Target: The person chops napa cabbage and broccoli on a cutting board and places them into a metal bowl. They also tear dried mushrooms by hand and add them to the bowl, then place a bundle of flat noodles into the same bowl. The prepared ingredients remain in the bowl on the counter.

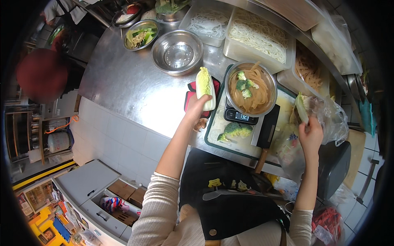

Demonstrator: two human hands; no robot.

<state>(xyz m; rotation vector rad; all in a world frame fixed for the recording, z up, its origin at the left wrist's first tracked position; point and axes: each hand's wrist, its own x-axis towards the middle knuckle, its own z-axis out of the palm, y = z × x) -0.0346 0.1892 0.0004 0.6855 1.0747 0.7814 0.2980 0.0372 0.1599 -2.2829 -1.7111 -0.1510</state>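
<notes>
My left hand (pixel 198 107) grips the base of a small napa cabbage (pixel 204 87), held over a red and black cloth item (pixel 191 87). Between my hands, a steel bowl (pixel 272 92) of wide brown noodles with broccoli florets (pixel 245 84) rests on a digital kitchen scale (pixel 231 115). Below the scale, broccoli pieces (pixel 238 129) lie on a white cutting board (pixel 212 133), beside a cleaver (pixel 269 126). My right hand (pixel 311 133) pinches a cabbage leaf piece (pixel 300 108) beside a clear plastic bag (pixel 334 118).
Stacked empty steel bowls (pixel 177 52) and a steel bowl of greens (pixel 141 34) stand on the steel counter (pixel 123 80). Plastic tubs of noodles (pixel 258 38) line its back edge under a shelf. Another person (pixel 43 73) is at the far left.
</notes>
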